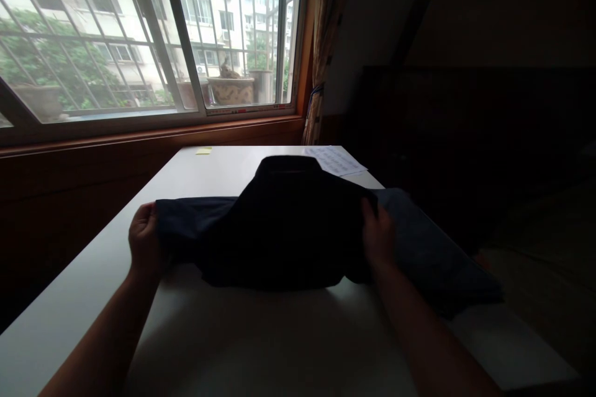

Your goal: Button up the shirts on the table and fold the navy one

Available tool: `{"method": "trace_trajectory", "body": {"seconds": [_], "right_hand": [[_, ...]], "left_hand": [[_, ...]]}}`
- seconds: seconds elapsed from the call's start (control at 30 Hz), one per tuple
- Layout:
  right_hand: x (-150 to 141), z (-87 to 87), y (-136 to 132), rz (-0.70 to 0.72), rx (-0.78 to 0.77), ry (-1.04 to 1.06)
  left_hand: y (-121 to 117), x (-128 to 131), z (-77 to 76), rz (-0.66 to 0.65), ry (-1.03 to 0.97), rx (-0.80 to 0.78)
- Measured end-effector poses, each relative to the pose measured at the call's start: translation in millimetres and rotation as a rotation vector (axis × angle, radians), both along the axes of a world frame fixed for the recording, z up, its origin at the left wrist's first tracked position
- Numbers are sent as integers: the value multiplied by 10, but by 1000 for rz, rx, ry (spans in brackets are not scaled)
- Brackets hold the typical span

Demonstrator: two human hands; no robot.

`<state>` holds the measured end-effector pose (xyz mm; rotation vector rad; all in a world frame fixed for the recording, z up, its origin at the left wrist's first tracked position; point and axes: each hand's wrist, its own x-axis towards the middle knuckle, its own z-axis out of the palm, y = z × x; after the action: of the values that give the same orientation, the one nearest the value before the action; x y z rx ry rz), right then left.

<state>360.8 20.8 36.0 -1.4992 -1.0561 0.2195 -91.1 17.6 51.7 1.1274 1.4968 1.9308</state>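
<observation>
A dark collared shirt lies spread across the white table, its stand-up collar edge toward the window. One bluish sleeve stretches to the left, and my left hand is closed on its end. On the other side, my right hand grips the dark cloth near the shoulder. Beyond that hand a wider bluish part drapes to the right over the table. The cloth is so dark that its folds and any buttons cannot be made out.
At the table's far edge lie a printed sheet of paper and a small yellow note. Behind it is a barred window with a tied curtain. Dark furniture stands at the right.
</observation>
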Motion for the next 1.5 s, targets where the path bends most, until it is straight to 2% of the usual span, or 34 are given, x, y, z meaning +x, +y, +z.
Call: {"method": "trace_trajectory", "body": {"seconds": [0.1, 0.17, 0.27, 0.37, 0.47, 0.6, 0.73, 0.9, 1.0, 1.13, 1.2, 1.23, 1.33, 1.4, 1.43, 1.5], "right_hand": [[1, -14, 4, 28, -24, 25], [-6, -23, 13, 50, -33, 33], [-6, -48, 44, 89, -50, 30], [-8, -87, 83, 132, -100, 2], [-18, -122, 110, 172, -149, -45], [-21, -140, 122, 157, -154, -49], [-21, -137, 116, 167, -147, -45], [-24, -152, 120, 162, -148, -56], [-63, -152, 112, 115, -37, -134], [-253, -70, -6, 74, 190, -389], [-412, -6, -118, 168, 231, -498], [-501, 21, -179, 263, 238, -541], [-779, 31, -344, 735, 225, -650], [-948, -40, -414, 1058, 186, -718], [-1021, -93, -435, 1168, 159, -760], [-1128, -208, -451, 1256, 109, -857]], "left_hand": [[-28, -6, 92, 17, -20, 4], [-14, -2, 94, -64, -81, -75], [66, -21, 4, -223, -150, -255], [157, -56, -107, -288, -156, -381], [193, -66, -138, -252, -92, -439], [188, -56, -94, -200, 19, -425], [197, -73, -97, -297, 101, -456], [186, -61, -131, -402, 251, -574], [145, 0, -133, -468, 305, -626], [88, 41, -137, -551, 321, -650], [68, 22, -145, -589, 349, -631], [60, 9, -150, -610, 357, -627], [43, -24, -163, -672, 356, -651], [38, -35, -173, -695, 358, -667], [37, -42, -177, -707, 358, -673], [40, -68, -182, -733, 345, -687]]}}
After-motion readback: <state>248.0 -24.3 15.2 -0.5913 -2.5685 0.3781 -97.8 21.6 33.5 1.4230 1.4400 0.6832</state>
